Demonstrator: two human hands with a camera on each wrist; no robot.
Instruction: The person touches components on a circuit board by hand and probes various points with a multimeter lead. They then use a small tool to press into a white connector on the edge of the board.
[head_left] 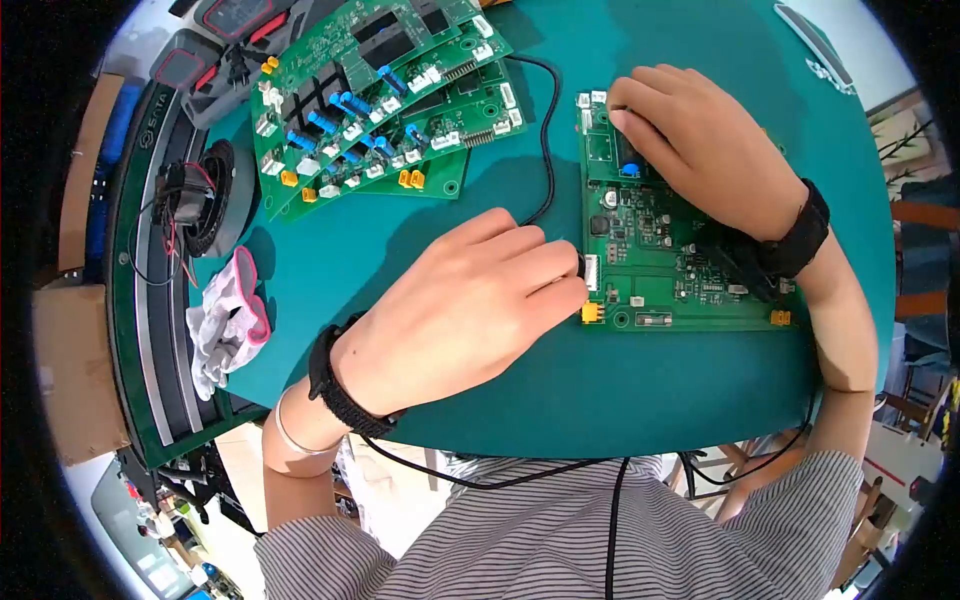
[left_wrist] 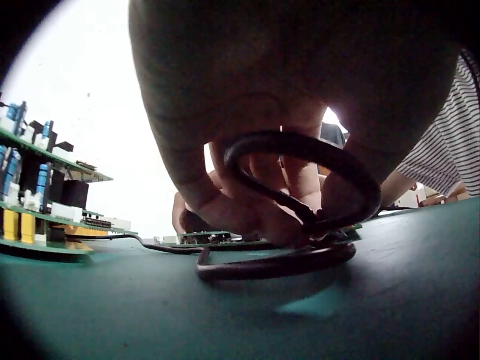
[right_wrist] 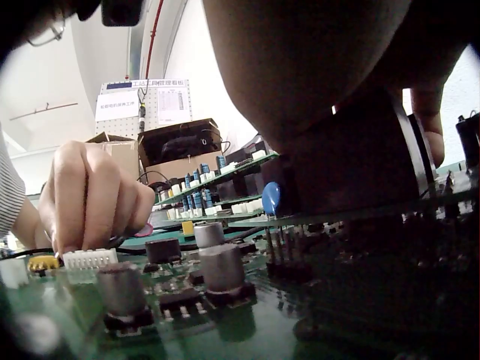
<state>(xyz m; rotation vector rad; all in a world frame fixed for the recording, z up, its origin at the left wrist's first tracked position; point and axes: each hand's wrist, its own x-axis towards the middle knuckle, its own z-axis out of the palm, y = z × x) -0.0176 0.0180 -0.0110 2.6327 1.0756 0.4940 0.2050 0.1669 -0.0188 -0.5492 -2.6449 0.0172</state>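
Observation:
A green circuit board lies flat on the table in the head view. At its left edge my left hand pinches the end of a black cable beside a white connector socket. The fingers hide the cable's tip. The cable loops beneath the palm in the left wrist view. My right hand lies over the board's upper part, holding a dark block on a raised smaller board, with the thumb and fingers on either side of it. A blue disc component stands beside that block.
Several similar green boards are stacked at the upper left. A white glove with pink trim lies at the table's left edge. Beyond it stand a black coiled part and a cardboard box. The green table curves round in front.

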